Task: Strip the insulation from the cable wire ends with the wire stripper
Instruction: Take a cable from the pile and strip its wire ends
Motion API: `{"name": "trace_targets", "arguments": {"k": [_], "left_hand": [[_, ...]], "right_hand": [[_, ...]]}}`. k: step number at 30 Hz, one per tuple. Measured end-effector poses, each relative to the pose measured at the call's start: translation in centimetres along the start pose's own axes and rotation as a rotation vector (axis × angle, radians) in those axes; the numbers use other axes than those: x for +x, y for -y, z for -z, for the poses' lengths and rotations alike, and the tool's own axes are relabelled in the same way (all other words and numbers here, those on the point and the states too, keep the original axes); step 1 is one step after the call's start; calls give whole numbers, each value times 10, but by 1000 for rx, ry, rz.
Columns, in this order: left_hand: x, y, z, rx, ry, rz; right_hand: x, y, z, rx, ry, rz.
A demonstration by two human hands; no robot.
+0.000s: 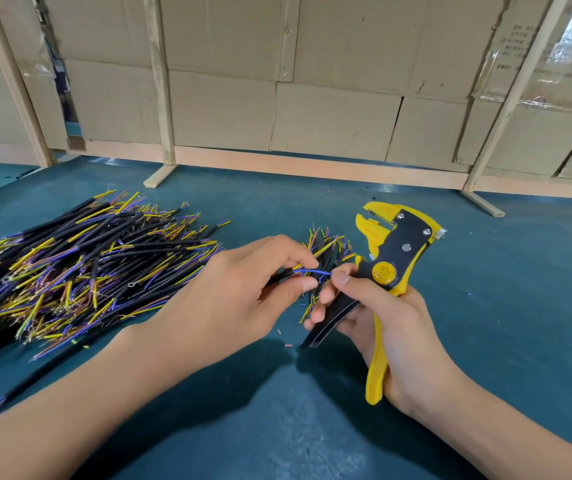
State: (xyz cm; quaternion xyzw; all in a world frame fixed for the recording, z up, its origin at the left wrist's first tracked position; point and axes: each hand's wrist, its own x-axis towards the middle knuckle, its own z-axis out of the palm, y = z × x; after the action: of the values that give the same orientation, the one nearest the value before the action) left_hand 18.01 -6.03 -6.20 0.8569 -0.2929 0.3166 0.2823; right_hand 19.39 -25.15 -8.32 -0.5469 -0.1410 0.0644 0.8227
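My left hand (243,292) pinches a short black cable whose blue inner wire (312,272) sticks out to the right. The tip of that blue wire touches the thumb of my right hand (388,327). That right hand grips the yellow and black wire stripper (386,258) by its handles, jaws pointing up and away at the top. Behind the two hands lies a small bunch of black cables (329,251) with yellow and blue ends. A large heap of similar cables (80,268) covers the table's left side.
The work surface is a dark teal mat (312,410). Small bits of cut insulation (288,345) lie near my hands. A wooden frame with cardboard panels (312,98) stands across the back, its feet resting on the mat.
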Motion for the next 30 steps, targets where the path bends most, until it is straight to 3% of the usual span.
{"name": "trace_targets", "arguments": {"k": [11,16,24,30], "left_hand": [[-3,0,-2,-9,-28,84],[-1,-1,-2,-124,-41,145],[-1,-4,-3,-296,120,208],[-1,-7,-5,-426,146,285]], "right_hand": [[0,-2,1,-13,4,2],[1,0,2,-16,6,39],[1,0,4,-53,15,84],[-2,1,1,-104,12,103]]}}
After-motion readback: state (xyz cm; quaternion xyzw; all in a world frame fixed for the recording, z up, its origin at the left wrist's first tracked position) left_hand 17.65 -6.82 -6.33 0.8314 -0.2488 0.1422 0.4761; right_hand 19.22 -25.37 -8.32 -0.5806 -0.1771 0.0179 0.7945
